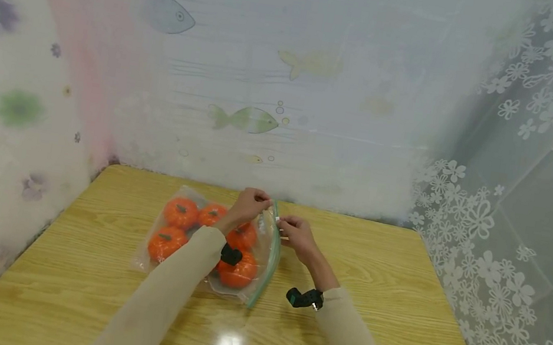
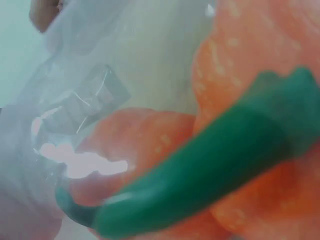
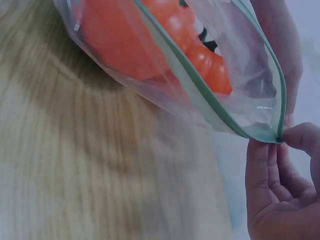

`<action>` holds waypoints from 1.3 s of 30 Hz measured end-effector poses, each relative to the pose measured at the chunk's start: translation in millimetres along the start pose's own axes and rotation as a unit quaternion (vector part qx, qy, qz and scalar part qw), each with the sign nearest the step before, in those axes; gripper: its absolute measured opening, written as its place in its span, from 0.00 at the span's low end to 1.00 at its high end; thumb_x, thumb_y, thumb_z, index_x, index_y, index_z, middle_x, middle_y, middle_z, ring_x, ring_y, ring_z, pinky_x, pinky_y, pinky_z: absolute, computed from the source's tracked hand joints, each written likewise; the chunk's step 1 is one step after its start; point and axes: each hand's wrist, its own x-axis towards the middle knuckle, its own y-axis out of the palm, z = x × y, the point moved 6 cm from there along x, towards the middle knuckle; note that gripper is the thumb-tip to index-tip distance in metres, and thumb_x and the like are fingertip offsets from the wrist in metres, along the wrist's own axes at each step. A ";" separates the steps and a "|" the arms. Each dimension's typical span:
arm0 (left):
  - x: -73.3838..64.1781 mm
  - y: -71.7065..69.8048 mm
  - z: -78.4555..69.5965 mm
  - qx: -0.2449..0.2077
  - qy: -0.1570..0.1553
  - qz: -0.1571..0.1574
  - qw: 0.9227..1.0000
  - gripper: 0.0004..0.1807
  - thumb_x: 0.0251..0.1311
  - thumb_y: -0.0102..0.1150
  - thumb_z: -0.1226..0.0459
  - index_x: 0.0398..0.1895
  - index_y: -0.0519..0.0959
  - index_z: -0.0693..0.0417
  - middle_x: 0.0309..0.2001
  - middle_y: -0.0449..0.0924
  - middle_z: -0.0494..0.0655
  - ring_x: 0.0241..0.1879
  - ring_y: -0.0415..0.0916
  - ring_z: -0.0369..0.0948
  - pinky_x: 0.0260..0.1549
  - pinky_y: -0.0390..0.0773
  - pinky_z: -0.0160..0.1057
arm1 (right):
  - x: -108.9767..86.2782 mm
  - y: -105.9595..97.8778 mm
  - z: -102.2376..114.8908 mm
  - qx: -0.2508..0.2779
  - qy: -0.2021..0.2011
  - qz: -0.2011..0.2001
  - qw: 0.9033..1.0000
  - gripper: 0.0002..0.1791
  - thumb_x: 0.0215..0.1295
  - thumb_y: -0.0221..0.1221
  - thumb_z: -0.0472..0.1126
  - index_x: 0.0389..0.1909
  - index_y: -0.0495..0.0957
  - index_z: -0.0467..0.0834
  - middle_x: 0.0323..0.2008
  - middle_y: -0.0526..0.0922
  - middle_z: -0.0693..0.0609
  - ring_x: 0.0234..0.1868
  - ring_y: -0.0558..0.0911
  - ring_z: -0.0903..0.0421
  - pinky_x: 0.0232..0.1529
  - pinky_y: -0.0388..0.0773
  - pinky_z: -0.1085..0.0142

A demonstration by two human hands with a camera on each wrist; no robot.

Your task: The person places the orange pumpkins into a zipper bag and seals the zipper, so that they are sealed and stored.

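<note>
A clear zip bag [image 1: 267,232] with a green zip strip [image 1: 273,255] lies flat, its mouth to the right. Inside are several small orange pumpkins [image 1: 238,271] with green stems; one green stem [image 2: 200,160] fills much of the left wrist view. My left hand [image 1: 248,204] reaches over the bag and pinches its edge at the far corner of the mouth. With thumb and fingers, my right hand [image 1: 296,236] pinches the end of the zip strip. In the right wrist view the two sides of the strip spread apart from that pinched corner [image 3: 272,140].
The bag lies on a wood-grain table [image 1: 374,270]. Behind the table hangs a pale curtain [image 1: 344,147] printed with fish. A flower-patterned sheet [image 1: 515,262] hangs along the right, and another patterned curtain [image 1: 10,156] along the left.
</note>
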 end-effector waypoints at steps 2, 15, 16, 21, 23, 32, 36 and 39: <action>-1.0 -2.7 -0.4 -0.005 -0.004 -0.002 1.000 0.12 0.74 0.56 0.64 0.46 0.84 0.65 0.43 0.83 0.58 0.41 0.79 0.48 0.42 0.80 0.43 | 0.6 1.3 -7.1 0.004 0.001 -0.001 1.000 0.14 0.75 0.55 0.38 0.50 0.80 0.31 0.38 0.83 0.50 0.36 0.84 0.59 0.44 0.86 0.60; 1.0 -11.2 5.6 0.009 -0.006 -0.011 1.000 0.11 0.74 0.55 0.65 0.44 0.83 0.65 0.39 0.82 0.55 0.36 0.76 0.44 0.34 0.74 0.38 | -24.2 6.0 -23.1 0.017 0.011 0.006 1.000 0.16 0.76 0.55 0.38 0.53 0.78 0.29 0.41 0.83 0.49 0.38 0.83 0.60 0.51 0.85 0.57; 0.9 -11.7 6.1 0.008 -0.006 -0.011 1.000 0.11 0.75 0.55 0.65 0.44 0.83 0.65 0.38 0.82 0.55 0.35 0.75 0.44 0.34 0.74 0.38 | -26.4 6.5 -24.1 0.019 0.011 0.007 1.000 0.16 0.76 0.55 0.38 0.53 0.78 0.29 0.41 0.83 0.49 0.39 0.83 0.60 0.51 0.85 0.57; -0.2 -14.5 7.4 0.006 -0.007 -0.013 1.000 0.11 0.75 0.55 0.64 0.44 0.83 0.63 0.39 0.82 0.55 0.34 0.73 0.43 0.33 0.73 0.38 | -37.0 9.3 -25.9 0.030 0.006 0.009 0.999 0.17 0.76 0.54 0.37 0.55 0.77 0.26 0.40 0.82 0.49 0.38 0.83 0.61 0.49 0.85 0.60; -0.5 -15.0 6.8 0.007 -0.006 -0.011 1.000 0.11 0.75 0.55 0.64 0.44 0.83 0.63 0.39 0.82 0.55 0.34 0.73 0.44 0.33 0.72 0.38 | -40.4 10.0 -26.4 0.034 0.004 0.005 0.999 0.17 0.75 0.54 0.36 0.55 0.76 0.25 0.39 0.82 0.49 0.37 0.83 0.61 0.46 0.86 0.62; -2.6 -12.4 4.0 0.012 0.002 -0.015 1.000 0.11 0.75 0.55 0.65 0.44 0.84 0.64 0.41 0.83 0.58 0.40 0.78 0.51 0.37 0.76 0.40 | -59.3 10.2 -34.0 0.030 0.013 -0.026 0.999 0.14 0.75 0.55 0.36 0.51 0.79 0.28 0.37 0.83 0.47 0.35 0.83 0.59 0.46 0.86 0.57; -4.7 -13.6 4.3 0.009 0.000 -0.026 1.000 0.10 0.74 0.56 0.66 0.44 0.84 0.65 0.42 0.83 0.58 0.41 0.79 0.49 0.39 0.78 0.42 | -69.7 15.4 -36.3 0.036 0.014 -0.020 0.999 0.14 0.75 0.55 0.35 0.51 0.77 0.27 0.36 0.83 0.47 0.33 0.85 0.59 0.43 0.87 0.57; -6.1 -14.1 4.5 0.004 -0.003 -0.033 0.999 0.10 0.74 0.56 0.66 0.44 0.83 0.65 0.42 0.83 0.59 0.41 0.79 0.49 0.39 0.78 0.42 | -76.6 19.9 -39.1 0.049 0.021 -0.012 0.999 0.14 0.75 0.54 0.35 0.52 0.76 0.28 0.35 0.83 0.47 0.33 0.85 0.59 0.41 0.87 0.58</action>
